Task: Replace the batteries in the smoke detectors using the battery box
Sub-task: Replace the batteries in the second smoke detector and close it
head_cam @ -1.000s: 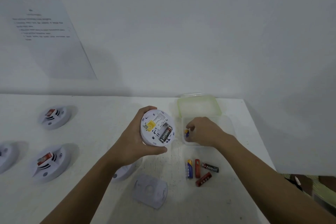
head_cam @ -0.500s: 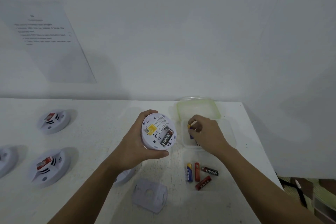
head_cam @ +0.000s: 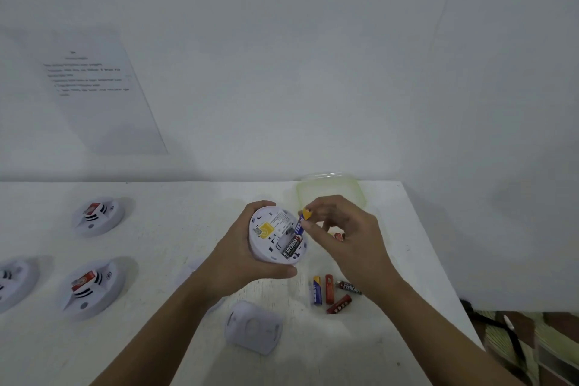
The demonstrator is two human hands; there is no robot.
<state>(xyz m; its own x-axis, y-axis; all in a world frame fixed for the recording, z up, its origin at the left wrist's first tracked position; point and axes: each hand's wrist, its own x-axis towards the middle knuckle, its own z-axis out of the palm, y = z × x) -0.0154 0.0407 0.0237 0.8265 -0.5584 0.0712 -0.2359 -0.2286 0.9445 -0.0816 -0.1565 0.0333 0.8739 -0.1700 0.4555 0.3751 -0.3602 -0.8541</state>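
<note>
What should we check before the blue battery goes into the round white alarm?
1. Left hand grips the smoke detector: ok.
2. Right hand pinches the blue battery: ok.
3. Slot beside the black battery looks free: ok.
4. Blue battery lined up with the slot: not ok, it is tilted at the rim.
5. Plus end facing the right way: cannot tell.
6. Back cover lies off to the side on the table: ok.
</note>
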